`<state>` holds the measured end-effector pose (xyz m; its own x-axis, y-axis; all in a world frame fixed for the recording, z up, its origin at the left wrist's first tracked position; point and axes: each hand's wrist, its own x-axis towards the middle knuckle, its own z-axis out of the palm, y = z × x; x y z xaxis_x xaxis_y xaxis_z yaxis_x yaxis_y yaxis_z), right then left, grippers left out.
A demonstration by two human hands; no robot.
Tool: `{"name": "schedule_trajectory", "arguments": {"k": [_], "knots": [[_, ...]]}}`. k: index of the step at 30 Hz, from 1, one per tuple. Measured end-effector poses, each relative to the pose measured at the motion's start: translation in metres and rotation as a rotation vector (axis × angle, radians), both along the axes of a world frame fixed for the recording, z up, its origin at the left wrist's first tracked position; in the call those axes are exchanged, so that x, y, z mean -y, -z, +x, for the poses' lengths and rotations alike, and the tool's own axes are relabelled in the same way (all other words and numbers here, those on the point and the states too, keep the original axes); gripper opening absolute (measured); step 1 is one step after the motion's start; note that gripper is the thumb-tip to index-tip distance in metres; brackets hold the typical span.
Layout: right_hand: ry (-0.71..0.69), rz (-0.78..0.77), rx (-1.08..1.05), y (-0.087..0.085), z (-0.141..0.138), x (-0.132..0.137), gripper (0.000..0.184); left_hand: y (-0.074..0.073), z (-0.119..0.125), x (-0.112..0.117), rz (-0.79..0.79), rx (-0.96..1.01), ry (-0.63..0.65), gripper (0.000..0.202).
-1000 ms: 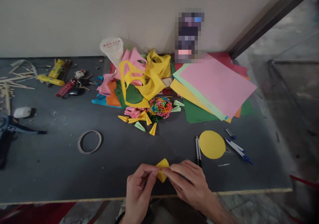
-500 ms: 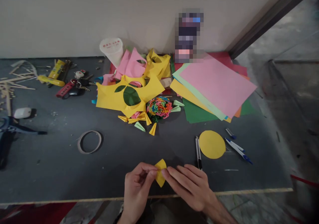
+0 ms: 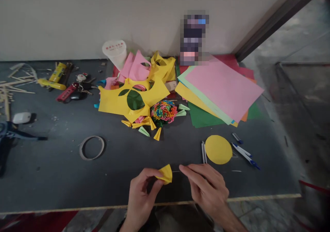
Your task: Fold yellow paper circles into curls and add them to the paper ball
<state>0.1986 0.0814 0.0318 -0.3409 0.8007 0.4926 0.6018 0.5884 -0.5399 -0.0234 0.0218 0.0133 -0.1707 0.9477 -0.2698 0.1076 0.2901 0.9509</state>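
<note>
My left hand (image 3: 143, 194) pinches a folded, fan-shaped piece of yellow paper (image 3: 166, 174) between thumb and fingertips, just above the table's front edge. To its right, my right hand (image 3: 207, 187) is apart from the paper, forefinger stretched toward it and the other fingers partly bent; I see nothing held in it. A thin pale line shows between paper and forefinger; I cannot tell what it is. Beyond the right hand lie a utility knife (image 3: 204, 152), partly covered by that hand, and a yellow paper disc (image 3: 218, 149).
A grey tape ring (image 3: 92, 147) lies left. Behind are cut yellow sheets (image 3: 110, 99), small folded cones (image 3: 157, 134) and a ball of coloured paper curls (image 3: 164, 111). Stacked paper (image 3: 224, 86), a compass (image 3: 246, 156), keys (image 3: 84, 86) and a lidded cup (image 3: 115, 53) stand around.
My right hand has left the yellow paper and moved right, over the lower part of the utility knife. In my left hand the paper has turned and tilted.
</note>
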Motion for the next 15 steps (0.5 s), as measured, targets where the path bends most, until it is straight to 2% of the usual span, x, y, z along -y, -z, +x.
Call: {"name": "schedule_trajectory", "arguments": {"k": [2, 5, 9, 12, 15], "knots": [[-0.067, -0.123, -0.052, -0.005, -0.003, 0.001, 0.037, 0.001, 0.001, 0.001, 0.068, -0.135, 0.025, 0.009], [-0.141, -0.285, -0.111, -0.011, -0.007, 0.0, 0.036, 0.001, 0.0, 0.002, 0.252, -0.309, 0.093, 0.037], [-0.164, -0.386, -0.122, -0.015, -0.011, -0.003, 0.028, 0.002, -0.003, 0.0, 0.428, -0.365, 0.225, 0.048], [-0.159, -0.411, -0.135, -0.018, -0.013, -0.003, 0.011, 0.004, -0.002, 0.0, 0.431, -0.338, 0.232, 0.05], [-0.114, -0.408, -0.118, -0.019, -0.015, -0.003, 0.008, 0.002, 0.003, 0.003, 0.329, -0.26, 0.134, 0.049]]}}
